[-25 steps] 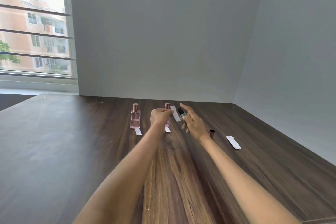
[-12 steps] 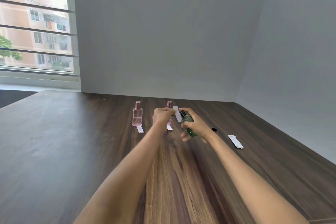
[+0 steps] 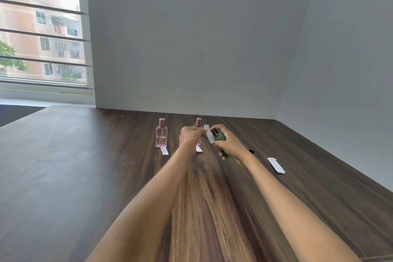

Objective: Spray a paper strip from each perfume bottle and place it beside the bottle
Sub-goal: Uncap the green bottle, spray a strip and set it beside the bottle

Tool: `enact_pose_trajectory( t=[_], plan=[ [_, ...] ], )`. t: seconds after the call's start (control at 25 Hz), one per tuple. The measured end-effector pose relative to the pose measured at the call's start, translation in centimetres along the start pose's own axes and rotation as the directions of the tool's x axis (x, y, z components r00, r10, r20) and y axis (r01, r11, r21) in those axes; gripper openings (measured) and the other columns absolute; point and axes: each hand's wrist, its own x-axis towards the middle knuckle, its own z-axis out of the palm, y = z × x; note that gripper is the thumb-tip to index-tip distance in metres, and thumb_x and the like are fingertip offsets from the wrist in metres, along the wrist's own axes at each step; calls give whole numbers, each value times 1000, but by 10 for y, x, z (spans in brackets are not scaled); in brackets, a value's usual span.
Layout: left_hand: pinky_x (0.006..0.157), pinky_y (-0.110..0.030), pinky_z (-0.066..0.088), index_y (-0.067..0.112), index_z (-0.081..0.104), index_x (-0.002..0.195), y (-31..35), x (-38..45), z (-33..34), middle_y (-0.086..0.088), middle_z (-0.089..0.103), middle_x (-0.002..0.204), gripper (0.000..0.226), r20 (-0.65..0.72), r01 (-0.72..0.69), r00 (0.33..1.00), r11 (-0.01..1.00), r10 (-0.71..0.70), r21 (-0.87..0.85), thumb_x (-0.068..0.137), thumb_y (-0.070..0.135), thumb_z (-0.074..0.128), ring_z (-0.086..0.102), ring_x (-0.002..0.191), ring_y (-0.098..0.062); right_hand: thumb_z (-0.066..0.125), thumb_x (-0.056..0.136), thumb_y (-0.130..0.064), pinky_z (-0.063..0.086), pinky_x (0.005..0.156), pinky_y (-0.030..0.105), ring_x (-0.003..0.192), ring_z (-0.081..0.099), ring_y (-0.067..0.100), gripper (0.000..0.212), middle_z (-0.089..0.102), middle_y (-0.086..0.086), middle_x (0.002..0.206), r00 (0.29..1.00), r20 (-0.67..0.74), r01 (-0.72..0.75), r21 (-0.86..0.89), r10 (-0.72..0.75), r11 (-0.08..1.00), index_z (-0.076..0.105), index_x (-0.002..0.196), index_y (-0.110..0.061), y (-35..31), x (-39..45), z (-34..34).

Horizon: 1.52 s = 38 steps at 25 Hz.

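so both arms are stretched out over the dark wood desk point(image 3: 85, 176); the right hand point(image 3: 228, 144) has its fingers point(image 3: 221, 145) wrapped around a small green perfume bottle point(image 3: 220, 139), held up off the desk and tilted, with one finger curled over the black sprayer on top; the left hand point(image 3: 190, 135) pinches a white paper strip point(image 3: 208, 134) right in front of the nozzle, strip basically touching the bottle; the left fingers are curled tight, so a narrow pinch, not an open hand.

further back there's a pink perfume bottle point(image 3: 161, 136) standing upright with a little paper strip point(image 3: 164, 151) lying just in front of it; a second pink bottle point(image 3: 198, 122) is mostly hidden behind the left hand, and it's got its own strip point(image 3: 199, 149) on the desk at its foot; a small black cap point(image 3: 251, 151) sits just beside the right wrist; a stack of spare strips point(image 3: 276, 165) lies off to the right, well apart from the bottles; window point(image 3: 40, 27) with bars on the left
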Motion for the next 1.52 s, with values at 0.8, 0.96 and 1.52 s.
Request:
enact_pose_trajectory(
  t=[0.8,0.96,1.52],
  plan=[
    [83,-30,50,10,76,86,-8,4,17,-3,68,110,10,28,-35,999,999,36,-29,78,17,75,63,95,-21,54,88,-10,50,51,29,55,54,15,26,63,14,96,965,-249,8,336,81,942,37,107,-10,20,6,-23],
    [100,-33,47,8,76,93,-9,7,38,-5,67,119,17,104,16,994,1000,-16,0,79,16,73,61,107,-20,65,85,-16,51,70,27,78,62,16,22,66,10,98,951,-308,121,304,-23,945,54,103,-14,28,17,-45],
    [58,-26,44,9,65,73,-19,33,100,-15,72,92,10,108,79,989,985,-96,156,80,8,70,46,47,-17,77,74,-15,52,86,30,88,60,14,42,65,0,97,913,-402,103,69,-67,992,63,114,-12,46,74,-76]
  ],
)
